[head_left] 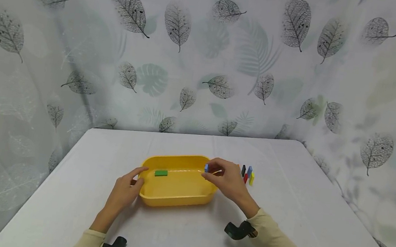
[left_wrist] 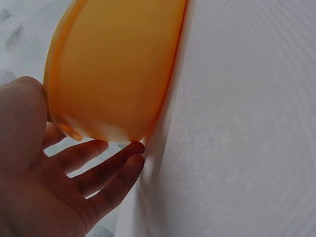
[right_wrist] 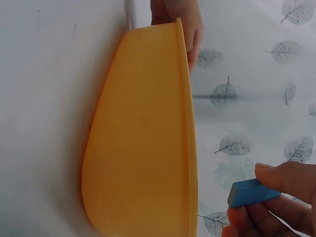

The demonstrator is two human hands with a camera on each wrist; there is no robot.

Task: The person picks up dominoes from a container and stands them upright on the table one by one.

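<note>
A shallow yellow plastic tray (head_left: 173, 203) sits on the table. My left hand (head_left: 126, 189) holds its left end, thumb at the rim; in the left wrist view the fingers (left_wrist: 116, 185) reach along the end wall, down near the tabletop. A green block (head_left: 161, 173) lies inside the tray, toward its left end. Above the tray's right end, my right hand (head_left: 229, 179) pinches a small blue block (head_left: 206, 168) between thumb and fingers. The right wrist view shows this blue block (right_wrist: 249, 192) beyond the tray's rim, its end face sticking out past the fingertips.
Right of the tray, partly behind my right hand, several small blocks stand close together, among them a black block (head_left: 243, 170), another blue block (head_left: 249, 171), a red block (head_left: 245, 178) and a yellow block (head_left: 252, 179). A leaf-patterned curtain (head_left: 198, 57) surrounds the white table (head_left: 175, 244).
</note>
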